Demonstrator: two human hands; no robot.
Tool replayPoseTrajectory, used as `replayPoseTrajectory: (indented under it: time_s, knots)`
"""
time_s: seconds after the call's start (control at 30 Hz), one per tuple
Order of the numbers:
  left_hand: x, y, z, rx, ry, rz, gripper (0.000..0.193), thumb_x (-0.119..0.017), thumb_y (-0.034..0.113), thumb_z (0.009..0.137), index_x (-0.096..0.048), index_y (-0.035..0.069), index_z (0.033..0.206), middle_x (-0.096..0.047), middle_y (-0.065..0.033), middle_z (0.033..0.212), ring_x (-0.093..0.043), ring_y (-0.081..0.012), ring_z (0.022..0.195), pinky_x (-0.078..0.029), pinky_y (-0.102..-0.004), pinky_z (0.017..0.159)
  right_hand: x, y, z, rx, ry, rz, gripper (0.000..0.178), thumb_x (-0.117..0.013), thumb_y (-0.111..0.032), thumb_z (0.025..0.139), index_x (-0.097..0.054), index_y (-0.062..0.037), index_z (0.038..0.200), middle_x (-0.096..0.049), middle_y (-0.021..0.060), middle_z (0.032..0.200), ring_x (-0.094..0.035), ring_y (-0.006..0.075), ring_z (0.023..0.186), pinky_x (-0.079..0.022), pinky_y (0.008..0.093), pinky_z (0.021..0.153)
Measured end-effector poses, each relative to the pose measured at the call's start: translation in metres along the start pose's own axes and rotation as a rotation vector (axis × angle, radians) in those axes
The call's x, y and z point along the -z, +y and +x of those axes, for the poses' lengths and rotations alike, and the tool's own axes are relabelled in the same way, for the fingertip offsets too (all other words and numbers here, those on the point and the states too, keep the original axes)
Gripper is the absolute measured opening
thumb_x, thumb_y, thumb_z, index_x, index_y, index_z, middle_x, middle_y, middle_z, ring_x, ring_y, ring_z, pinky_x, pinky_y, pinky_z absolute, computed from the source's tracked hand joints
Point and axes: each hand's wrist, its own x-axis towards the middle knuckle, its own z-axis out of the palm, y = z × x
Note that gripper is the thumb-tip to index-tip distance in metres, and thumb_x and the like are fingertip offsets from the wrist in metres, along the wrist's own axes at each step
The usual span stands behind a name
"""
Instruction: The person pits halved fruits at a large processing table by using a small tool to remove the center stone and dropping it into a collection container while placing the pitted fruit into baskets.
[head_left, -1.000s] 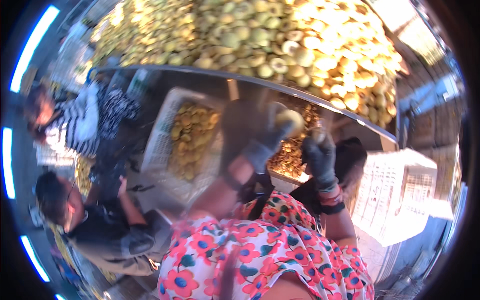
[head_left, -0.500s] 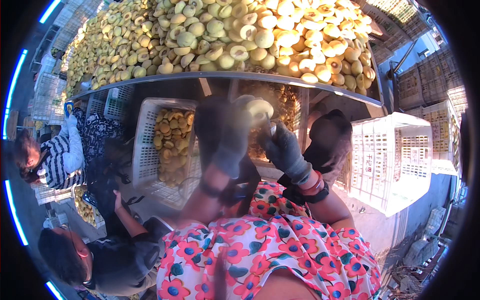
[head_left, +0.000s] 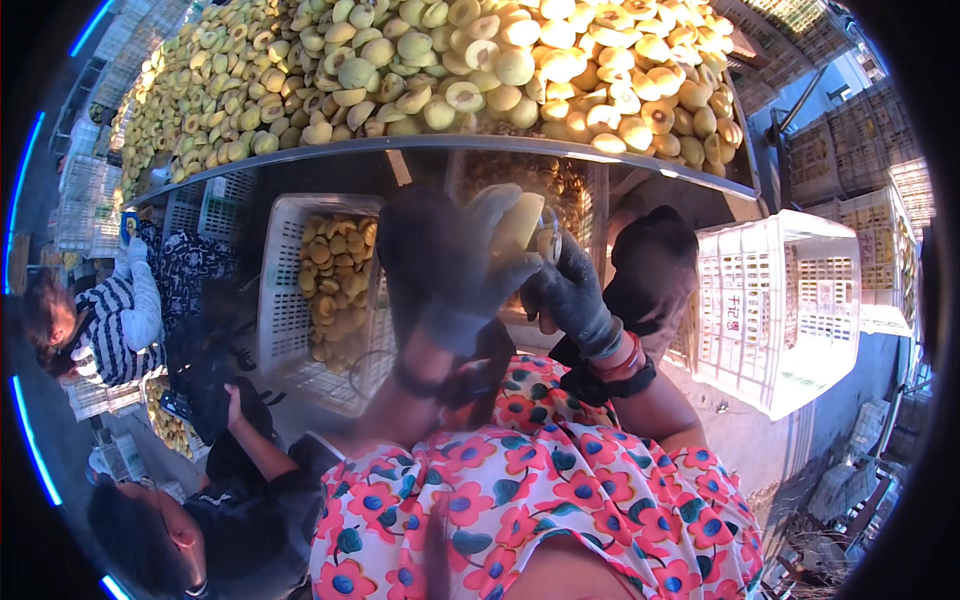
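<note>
My left hand (head_left: 478, 265), in a grey glove, is closed around a pale yellow peach half (head_left: 518, 222), above my lap. Against its right side is my right hand (head_left: 570, 285), in a darker grey glove and closed around a small metal tool (head_left: 549, 236). The tool's shiny end is at the fruit's edge; its exact shape is too small to make out. Beyond both hands, a large heap of halved yellow-green peaches (head_left: 415, 60) lies on a metal-edged table (head_left: 400, 146).
Left of my knees stands a white plastic crate (head_left: 277, 290) partly filled with peach halves. A container of brown pieces (head_left: 597, 200) sits under the table edge. An upright white crate (head_left: 745, 310) is at my right. Two people (head_left: 120, 310) sit at my left.
My left hand has turned the peach half so it shows more edge-on, and the metal tool has come against it. The hands have drawn closer together. My view has shifted slightly.
</note>
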Motion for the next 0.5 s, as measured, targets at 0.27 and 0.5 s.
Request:
replayPoseTrajectory:
  time_s: [0.27, 0.5]
  knots:
    - [-0.009, 0.002, -0.004, 0.100, 0.053, -0.279, 0.059, -0.066, 0.028, 0.081, -0.039, 0.001, 0.126, -0.048, -0.0166, 0.122, -0.049, -0.0232, 0.111, -0.041, -0.0350, 0.095, 0.014, 0.023, 0.003, 0.205, 0.030, -0.450, 0.017, -0.055, -0.016, 0.088, -0.052, -0.0022, 0.098, -0.055, 0.0044, 0.065, -0.049, 0.0091, 0.046, -0.039, 0.0205, 0.040]
    - [-0.006, -0.009, 0.000, 0.409, 0.149, -0.173, 0.053, -0.060, 0.014, 0.083, -0.036, 0.003, 0.129, -0.049, -0.0138, 0.120, -0.051, -0.0189, 0.105, -0.044, -0.0319, 0.091, 0.014, 0.022, 0.006, -0.060, 0.211, 0.048, 0.017, -0.058, -0.006, 0.083, -0.053, -0.0037, 0.100, -0.060, 0.0053, 0.076, -0.053, 0.0094, 0.053, -0.043, 0.0215, 0.047]
